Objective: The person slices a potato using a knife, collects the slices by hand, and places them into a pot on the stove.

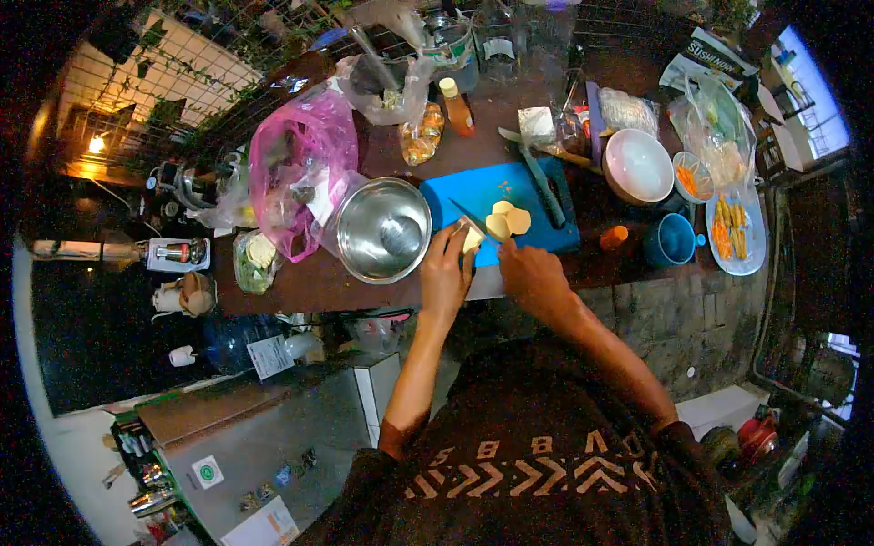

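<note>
My left hand (pixel 444 271) is closed around a pale yellow piece of food (pixel 472 238) at the near edge of the blue cutting board (pixel 441 187); its kind is unclear. In my right hand (pixel 537 280) is a knife (pixel 470 218), its handle hidden by the fingers. The blade points away to the left, beside the held piece. Several thick, rounded pale yellow slices (pixel 507 221) lie on the board just right of the blade. A large cleaver-like knife (pixel 543 189) with a dark handle rests across the board's right side.
Left of the board stands a steel bowl (pixel 349 238), near a pink plastic bag (pixel 305 136). On the right are a white bowl (pixel 639 166), a blue mug (pixel 671 241), an orange cap (pixel 614 238) and a plate of carrot strips (pixel 742 250). A sauce bottle (pixel 458 109) stands behind.
</note>
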Demonstrator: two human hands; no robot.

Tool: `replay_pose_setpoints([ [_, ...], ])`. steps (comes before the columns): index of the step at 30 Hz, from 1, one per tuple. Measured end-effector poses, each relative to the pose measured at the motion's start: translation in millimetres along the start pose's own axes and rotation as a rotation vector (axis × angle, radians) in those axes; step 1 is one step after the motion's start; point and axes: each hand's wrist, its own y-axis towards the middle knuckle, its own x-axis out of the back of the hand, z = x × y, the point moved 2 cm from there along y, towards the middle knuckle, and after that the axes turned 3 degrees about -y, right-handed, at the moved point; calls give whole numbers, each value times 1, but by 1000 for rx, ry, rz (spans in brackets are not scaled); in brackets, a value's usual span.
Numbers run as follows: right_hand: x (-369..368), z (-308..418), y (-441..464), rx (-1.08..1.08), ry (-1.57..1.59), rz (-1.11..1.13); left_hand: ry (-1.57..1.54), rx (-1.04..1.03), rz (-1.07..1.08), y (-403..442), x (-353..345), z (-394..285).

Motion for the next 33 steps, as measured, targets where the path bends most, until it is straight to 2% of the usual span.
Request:
replay_pose_setpoints([
  [6, -2, 4, -4, -49, 83, 15, -18, 1, 4, 0, -2, 3],
  [9, -2, 7, -5, -43, 56, -45, -4, -6, 4, 0, -3, 4],
  [18, 5, 12, -3, -73, 51, 41, 2, 17, 32, 2, -1, 3],
  [33, 15, 8, 6, 11, 26, 58, 21, -11, -18, 0, -4, 4],
])
